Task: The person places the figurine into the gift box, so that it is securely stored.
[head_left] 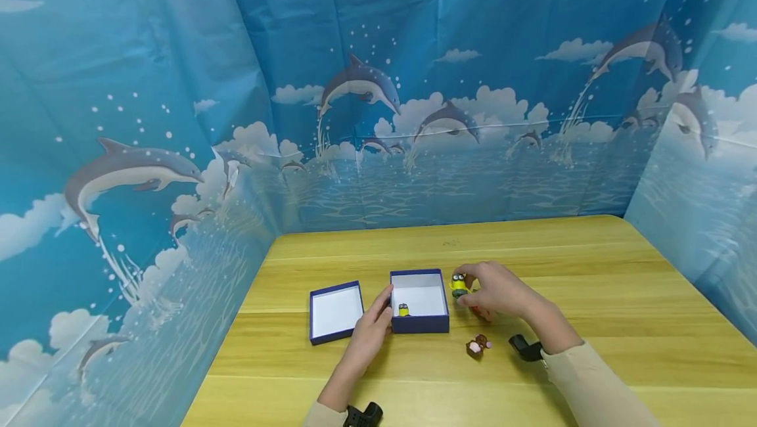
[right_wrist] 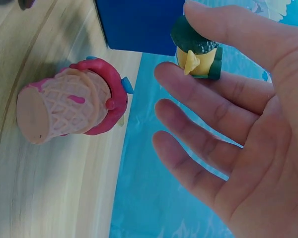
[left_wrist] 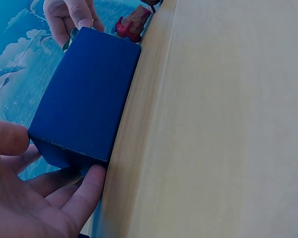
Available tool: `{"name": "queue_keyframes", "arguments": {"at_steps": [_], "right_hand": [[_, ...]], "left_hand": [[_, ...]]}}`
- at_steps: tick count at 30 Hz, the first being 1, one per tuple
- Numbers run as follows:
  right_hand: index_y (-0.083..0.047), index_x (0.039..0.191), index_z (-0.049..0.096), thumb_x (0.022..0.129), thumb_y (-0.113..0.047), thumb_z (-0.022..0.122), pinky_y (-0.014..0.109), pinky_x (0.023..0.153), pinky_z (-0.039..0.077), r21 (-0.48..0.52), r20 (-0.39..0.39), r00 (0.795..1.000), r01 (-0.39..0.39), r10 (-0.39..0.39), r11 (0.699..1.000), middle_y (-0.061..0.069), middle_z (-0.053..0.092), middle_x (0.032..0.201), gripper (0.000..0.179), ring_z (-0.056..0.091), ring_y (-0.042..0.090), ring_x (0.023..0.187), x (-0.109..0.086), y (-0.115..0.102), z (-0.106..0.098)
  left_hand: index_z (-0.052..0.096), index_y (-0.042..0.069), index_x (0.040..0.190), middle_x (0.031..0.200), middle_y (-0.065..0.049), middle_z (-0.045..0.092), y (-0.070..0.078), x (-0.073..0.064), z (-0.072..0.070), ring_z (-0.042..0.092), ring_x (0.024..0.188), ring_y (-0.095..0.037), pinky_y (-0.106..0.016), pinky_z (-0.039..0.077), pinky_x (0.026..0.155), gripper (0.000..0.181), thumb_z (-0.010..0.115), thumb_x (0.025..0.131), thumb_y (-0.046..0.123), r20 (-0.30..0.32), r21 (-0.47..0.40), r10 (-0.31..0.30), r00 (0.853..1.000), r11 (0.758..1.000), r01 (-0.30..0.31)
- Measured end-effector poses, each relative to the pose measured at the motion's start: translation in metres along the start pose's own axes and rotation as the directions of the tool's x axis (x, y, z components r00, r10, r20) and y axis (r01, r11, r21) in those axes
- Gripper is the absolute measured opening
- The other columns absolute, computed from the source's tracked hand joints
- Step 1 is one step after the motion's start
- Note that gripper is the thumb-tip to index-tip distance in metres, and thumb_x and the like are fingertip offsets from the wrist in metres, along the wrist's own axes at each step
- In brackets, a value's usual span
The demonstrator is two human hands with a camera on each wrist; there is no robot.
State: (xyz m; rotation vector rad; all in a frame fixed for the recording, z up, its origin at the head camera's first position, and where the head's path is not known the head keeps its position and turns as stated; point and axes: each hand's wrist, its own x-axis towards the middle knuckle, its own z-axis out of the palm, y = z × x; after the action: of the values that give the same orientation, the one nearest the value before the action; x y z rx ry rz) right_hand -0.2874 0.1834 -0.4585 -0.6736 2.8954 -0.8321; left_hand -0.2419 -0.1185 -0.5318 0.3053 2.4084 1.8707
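Observation:
Between thumb and index finger, my right hand (head_left: 497, 288) pinches a yellow minion figurine (head_left: 458, 285) just right of a blue box (head_left: 421, 324). The right wrist view shows the figurine's dark green base (right_wrist: 191, 37) by the thumb; the other fingers are extended. My left hand (head_left: 369, 335) touches the box's left side with its fingers, the thumb at the near corner (left_wrist: 30, 133). Another minion figurine (head_left: 403, 310) is inside the white-lined box, its lower part hidden by the front wall. Under my right hand stands an ice-cream-cone figurine (right_wrist: 79, 99) with a red top.
Left of the box lies its shallow lid (head_left: 336, 335), white inside facing up. A small brown animal figurine (head_left: 478, 347) sits on the wooden table (head_left: 414, 387) nearer to me. A dolphin-printed curtain (head_left: 378, 171) hangs behind the table's far edge.

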Motion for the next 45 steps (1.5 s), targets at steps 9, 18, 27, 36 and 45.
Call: {"name": "queue_keyframes", "arguments": {"at_steps": [9, 18, 27, 36, 45], "right_hand": [[-0.012, 0.128, 0.068, 0.085, -0.033, 0.082, 0.043, 0.08, 0.055, -0.017, -0.031, 0.999, 0.02, -0.021, 1.0, -0.006, 0.068, 0.098, 0.051, 0.06, 0.006, 0.077, -0.002, -0.005, 0.002], [-0.012, 0.126, 0.069, 0.084, -0.035, 0.083, 0.045, 0.082, 0.055, -0.021, -0.066, 0.997, 0.04, -0.041, 0.999, 0.0, 0.069, 0.107, 0.05, 0.064, 0.018, 0.096, -0.002, -0.007, 0.004], [-0.011, 0.124, 0.07, 0.083, -0.035, 0.084, 0.045, 0.082, 0.055, -0.052, -0.094, 0.993, 0.072, -0.076, 0.996, -0.001, 0.068, 0.11, 0.05, 0.064, 0.024, 0.101, -0.001, -0.01, 0.008], [-0.01, 0.127, 0.068, 0.083, -0.034, 0.084, 0.043, 0.081, 0.055, -0.045, -0.106, 0.992, 0.071, -0.076, 0.996, -0.003, 0.067, 0.111, 0.053, 0.062, 0.019, 0.1, 0.002, -0.013, 0.016], [-0.01, 0.128, 0.068, 0.082, -0.038, 0.084, 0.043, 0.081, 0.054, -0.082, -0.116, 0.989, 0.084, -0.093, 0.993, -0.005, 0.066, 0.11, 0.057, 0.062, 0.018, 0.1, 0.004, -0.017, 0.019]], "left_hand": [[0.038, 0.025, 0.157, 0.158, -0.009, 0.039, 0.001, -0.001, 0.0, 0.053, 0.128, -0.03, -0.043, 0.054, 0.095, 0.048, 0.042, 0.11, 0.027, -0.001, 0.006, 0.0, 1.0, 1.0, 0.0], [0.037, 0.025, 0.157, 0.158, -0.008, 0.039, 0.002, -0.001, 0.0, 0.053, 0.129, -0.032, -0.046, 0.053, 0.096, 0.048, 0.041, 0.11, 0.028, 0.007, -0.022, 0.008, 1.0, 1.0, -0.008], [0.036, 0.026, 0.158, 0.159, -0.008, 0.038, 0.001, 0.0, 0.0, 0.051, 0.13, -0.032, -0.047, 0.052, 0.096, 0.048, 0.041, 0.11, 0.028, 0.008, -0.027, 0.003, 1.0, 1.0, -0.003], [0.037, 0.022, 0.158, 0.158, -0.01, 0.038, -0.001, 0.0, 0.001, 0.051, 0.13, -0.034, -0.048, 0.052, 0.096, 0.048, 0.041, 0.11, 0.025, -0.001, -0.013, 0.008, 1.0, 1.0, -0.008], [0.038, 0.025, 0.157, 0.157, -0.008, 0.04, 0.004, -0.002, 0.001, 0.054, 0.127, -0.03, -0.045, 0.053, 0.095, 0.048, 0.043, 0.109, 0.028, -0.004, -0.011, 0.01, 1.0, 1.0, -0.01]]}}
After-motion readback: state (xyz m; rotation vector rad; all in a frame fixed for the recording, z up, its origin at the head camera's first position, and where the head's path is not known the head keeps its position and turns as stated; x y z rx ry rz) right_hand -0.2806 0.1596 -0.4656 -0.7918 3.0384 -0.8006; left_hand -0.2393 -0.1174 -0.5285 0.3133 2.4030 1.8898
